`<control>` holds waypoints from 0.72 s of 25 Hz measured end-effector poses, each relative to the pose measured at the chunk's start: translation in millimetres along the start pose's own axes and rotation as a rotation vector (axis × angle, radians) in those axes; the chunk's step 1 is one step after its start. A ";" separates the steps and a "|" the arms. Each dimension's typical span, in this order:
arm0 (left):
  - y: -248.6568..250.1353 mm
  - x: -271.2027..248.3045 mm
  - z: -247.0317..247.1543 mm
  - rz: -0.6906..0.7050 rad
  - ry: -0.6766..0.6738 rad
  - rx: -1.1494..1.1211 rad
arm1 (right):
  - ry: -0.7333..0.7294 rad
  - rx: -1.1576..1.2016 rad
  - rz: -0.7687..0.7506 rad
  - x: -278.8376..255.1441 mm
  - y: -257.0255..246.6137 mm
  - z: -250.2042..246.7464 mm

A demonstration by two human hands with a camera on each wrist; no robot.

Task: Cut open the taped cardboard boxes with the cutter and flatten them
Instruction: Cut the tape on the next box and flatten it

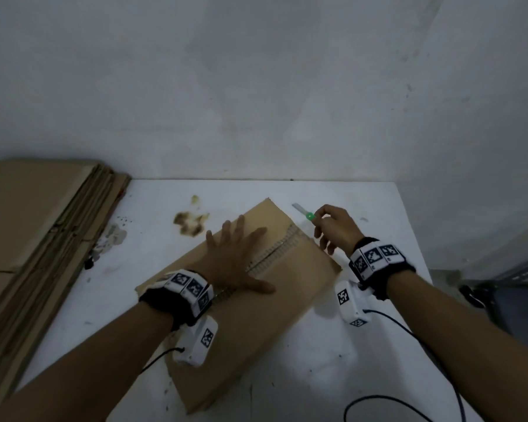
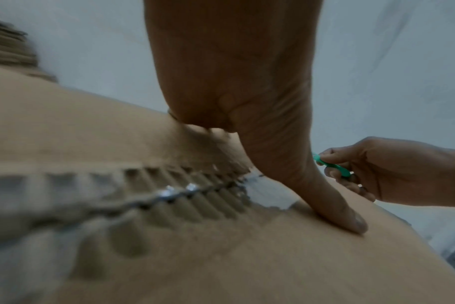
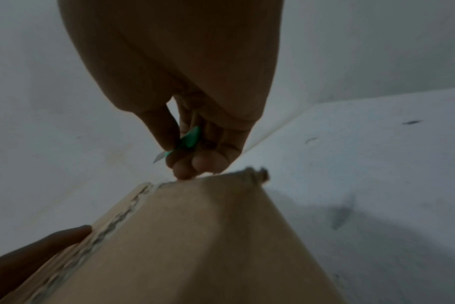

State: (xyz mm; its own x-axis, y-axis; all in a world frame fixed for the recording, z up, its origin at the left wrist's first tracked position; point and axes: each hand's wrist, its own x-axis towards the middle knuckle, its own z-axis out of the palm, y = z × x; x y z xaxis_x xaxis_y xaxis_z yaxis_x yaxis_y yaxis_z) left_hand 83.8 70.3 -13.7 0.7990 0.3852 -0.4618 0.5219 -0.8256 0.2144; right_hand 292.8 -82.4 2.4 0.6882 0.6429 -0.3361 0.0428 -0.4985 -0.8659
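Note:
A brown cardboard box (image 1: 265, 306) lies slanted on the white table (image 1: 363, 354), its taped middle seam (image 1: 275, 254) ragged and split. My left hand (image 1: 235, 257) presses flat on the box with fingers spread, thumb (image 2: 333, 207) across the seam. My right hand (image 1: 332, 229) hovers at the box's far right corner and pinches a green cutter (image 1: 305, 212), blade out and pointing away to the upper left. In the right wrist view the cutter (image 3: 189, 139) sits between thumb and fingers just above the box edge (image 3: 208, 179).
A stack of flattened cardboard (image 1: 40, 233) lies at the left beside the table. Brown stains (image 1: 191, 222) mark the table behind the box. The wall stands close behind. Cables (image 1: 409, 391) trail from the wrist cameras at the lower right. A metal frame (image 1: 518, 275) stands at the right.

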 end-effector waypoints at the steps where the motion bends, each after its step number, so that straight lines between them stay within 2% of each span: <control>1: -5.3 -3.6 0.6 0.047 0.003 0.013 | -0.025 -0.010 0.016 -0.8 4.8 1.7; 3: -12.1 -7.4 -0.3 0.089 0.029 -0.005 | -0.040 -0.016 0.045 0.6 13.1 4.7; 7: -11.6 -3.6 -6.3 0.006 0.065 -0.122 | -0.083 0.049 0.091 5.8 18.0 8.8; 12: -8.7 0.1 -23.1 -0.044 -0.013 -0.099 | -0.134 -0.011 0.050 11.4 12.8 11.3; 18: -9.8 -4.1 -46.3 0.000 -0.096 -0.116 | -0.198 0.024 0.024 -3.8 12.6 -0.9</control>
State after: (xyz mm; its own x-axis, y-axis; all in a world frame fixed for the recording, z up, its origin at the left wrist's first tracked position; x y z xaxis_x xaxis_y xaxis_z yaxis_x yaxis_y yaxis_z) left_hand 89.3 95.9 26.0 0.7697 0.3393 -0.5407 0.5572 -0.7704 0.3099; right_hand 291.4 -91.7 -6.9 0.5330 0.7339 -0.4211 0.0090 -0.5026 -0.8645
